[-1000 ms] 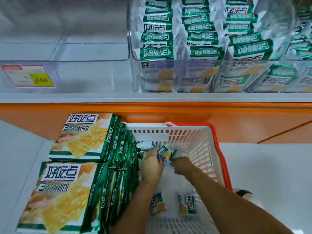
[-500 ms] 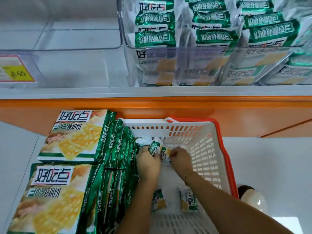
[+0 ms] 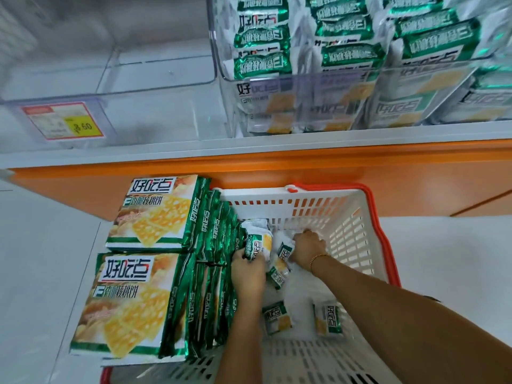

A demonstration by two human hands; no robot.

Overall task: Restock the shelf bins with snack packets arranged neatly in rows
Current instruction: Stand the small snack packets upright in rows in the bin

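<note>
A white floor (image 3: pixel 41 273) lies under a grey shelf (image 3: pixel 249 145). An orange board (image 3: pixel 360 169) runs below the shelf edge. The light is bright.

A: Your left hand (image 3: pixel 248 274) grips a green-and-white packet (image 3: pixel 256 246), held upright low in the basket (image 3: pixel 318 189).

B: Your right hand (image 3: pixel 309 249) curls over a second packet (image 3: pixel 285 252), which is tilted. A third packet (image 3: pixel 277 274) lies just below it.

A: Two loose packets (image 3: pixel 277 317) lie flat on the basket floor nearer you, a little apart, with yellow biscuit print showing.

B: Up on the shelf, your right-hand bin (image 3: pixel 304 98) is clear plastic. It's filled with rows of stocked packets (image 3: pixel 260 40) standing on edge, green bands upward.

A: The left-hand bin (image 3: pixel 110 79) sits just beside it, also clear-walled.
</note>
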